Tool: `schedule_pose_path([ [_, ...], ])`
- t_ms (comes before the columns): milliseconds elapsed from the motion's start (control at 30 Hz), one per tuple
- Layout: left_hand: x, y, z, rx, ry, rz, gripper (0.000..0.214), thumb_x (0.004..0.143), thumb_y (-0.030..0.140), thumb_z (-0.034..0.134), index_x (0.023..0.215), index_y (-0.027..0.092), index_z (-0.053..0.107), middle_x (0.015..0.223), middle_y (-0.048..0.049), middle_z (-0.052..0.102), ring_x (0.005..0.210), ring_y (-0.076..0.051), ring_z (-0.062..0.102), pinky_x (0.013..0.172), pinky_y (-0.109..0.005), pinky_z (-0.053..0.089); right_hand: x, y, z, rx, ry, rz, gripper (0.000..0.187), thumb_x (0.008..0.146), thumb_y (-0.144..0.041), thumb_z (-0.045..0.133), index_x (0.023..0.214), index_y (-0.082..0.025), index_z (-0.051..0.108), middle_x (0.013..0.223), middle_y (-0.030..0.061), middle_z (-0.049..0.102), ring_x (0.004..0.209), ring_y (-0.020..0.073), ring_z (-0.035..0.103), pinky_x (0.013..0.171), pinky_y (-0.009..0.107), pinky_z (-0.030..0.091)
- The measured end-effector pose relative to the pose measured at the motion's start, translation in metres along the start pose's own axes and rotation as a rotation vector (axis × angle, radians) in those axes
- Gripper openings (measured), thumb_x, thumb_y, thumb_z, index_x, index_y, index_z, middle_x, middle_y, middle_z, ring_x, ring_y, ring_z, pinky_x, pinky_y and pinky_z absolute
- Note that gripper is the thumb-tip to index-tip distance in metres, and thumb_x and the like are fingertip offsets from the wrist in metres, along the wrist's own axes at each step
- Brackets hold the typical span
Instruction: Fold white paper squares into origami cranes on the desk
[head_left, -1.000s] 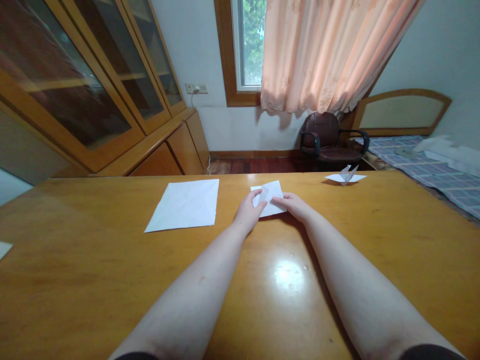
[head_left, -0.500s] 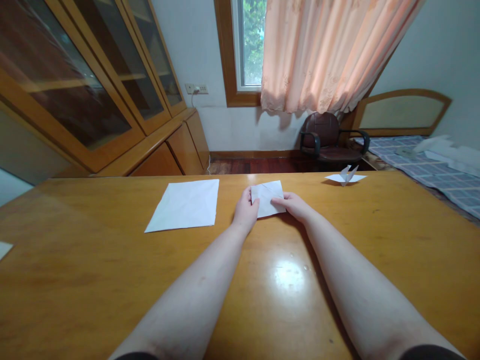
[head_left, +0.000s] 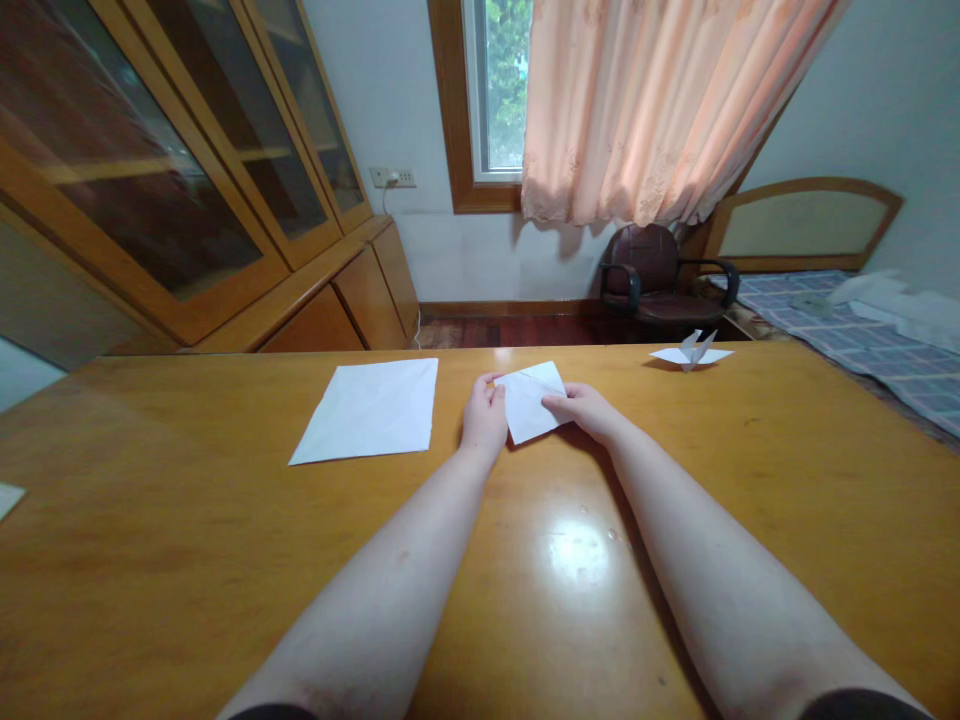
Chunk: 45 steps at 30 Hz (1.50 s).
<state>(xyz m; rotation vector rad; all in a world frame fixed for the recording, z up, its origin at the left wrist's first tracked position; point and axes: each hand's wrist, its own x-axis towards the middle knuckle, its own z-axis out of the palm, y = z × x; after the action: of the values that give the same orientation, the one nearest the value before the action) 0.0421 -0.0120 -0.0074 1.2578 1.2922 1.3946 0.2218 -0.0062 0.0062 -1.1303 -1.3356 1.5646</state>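
Note:
A small folded square of white paper (head_left: 531,408) is held over the far middle of the table, tilted, with a crease line across its upper part. My right hand (head_left: 585,408) pinches its right edge, the thumb lying on top and the fingers beneath. At the opposite edge is my left hand (head_left: 486,412), closed on the left corner with thumb and fingertips; its fingers are partly hidden. Left of my hands, a larger white paper sheet (head_left: 371,412) lies flat. A folded white paper crane (head_left: 691,352) stands near the far right edge.
The wooden table (head_left: 187,540) spans the front. At the left edge shows the corner of a pale paper (head_left: 9,498). Beyond the table are a glass-door cabinet (head_left: 277,250), a brown armchair (head_left: 649,270) and a bed (head_left: 855,330).
The folded paper has turned slightly, its lower left corner now pointing down toward me. My left hand has shifted a little left, its thumb moving off the paper's face to the edge. My right hand stays put.

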Motion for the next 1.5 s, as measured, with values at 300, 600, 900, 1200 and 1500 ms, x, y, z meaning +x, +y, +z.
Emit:
schedule_pose_path([
  [300,-0.001,0.002,0.004,-0.07,-0.089,-0.013,0.057,0.071,0.011,0.066,0.123,0.019,0.045,0.109,-0.0105,0.064,0.086,-0.017,0.066,0.076,-0.029,0.052,0.001,0.002,-0.001,-0.036,0.021,-0.011,0.04,0.059,-0.038,0.077,0.089,-0.013,0.07,0.087,0.0086,0.072,0.074,0.0208,0.064,0.07,0.031,0.048],
  [600,-0.005,0.01,0.003,0.06,-0.055,-0.053,0.047,0.073,0.015,0.067,0.117,0.016,0.05,0.095,-0.01,0.069,0.085,-0.02,0.067,0.075,-0.033,0.053,0.003,0.003,-0.003,-0.108,0.034,-0.013,0.04,0.059,-0.037,0.076,0.09,-0.013,0.07,0.089,0.0082,0.072,0.078,0.0219,0.065,0.075,0.032,0.048],
  [900,0.002,-0.004,0.0,0.084,-0.05,-0.042,0.023,0.082,0.033,0.055,0.093,0.015,0.065,0.092,-0.0093,0.071,0.083,-0.021,0.065,0.073,-0.031,0.05,0.004,0.002,-0.001,-0.193,0.141,-0.061,0.036,0.064,-0.039,0.071,0.089,-0.012,0.07,0.086,0.0086,0.072,0.071,0.0191,0.062,0.065,0.028,0.046],
  [1200,0.005,-0.007,-0.001,0.15,-0.031,-0.038,0.02,0.085,0.035,0.05,0.081,0.017,0.059,0.066,-0.0024,0.064,0.062,-0.016,0.06,0.059,-0.025,0.045,0.005,-0.001,-0.005,-0.519,0.433,-0.132,0.034,0.074,-0.047,0.058,0.075,-0.015,0.066,0.066,0.0026,0.064,0.06,0.0142,0.052,0.055,0.025,0.036],
  [1500,-0.002,0.004,-0.005,0.541,0.01,0.072,0.044,0.07,0.016,0.063,0.114,0.018,0.056,0.11,-0.0091,0.063,0.092,-0.019,0.062,0.086,-0.032,0.048,0.006,0.002,-0.007,-0.678,0.422,-0.081,0.028,0.07,-0.044,0.061,0.073,-0.016,0.066,0.064,0.0011,0.063,0.06,0.0142,0.053,0.054,0.025,0.036],
])
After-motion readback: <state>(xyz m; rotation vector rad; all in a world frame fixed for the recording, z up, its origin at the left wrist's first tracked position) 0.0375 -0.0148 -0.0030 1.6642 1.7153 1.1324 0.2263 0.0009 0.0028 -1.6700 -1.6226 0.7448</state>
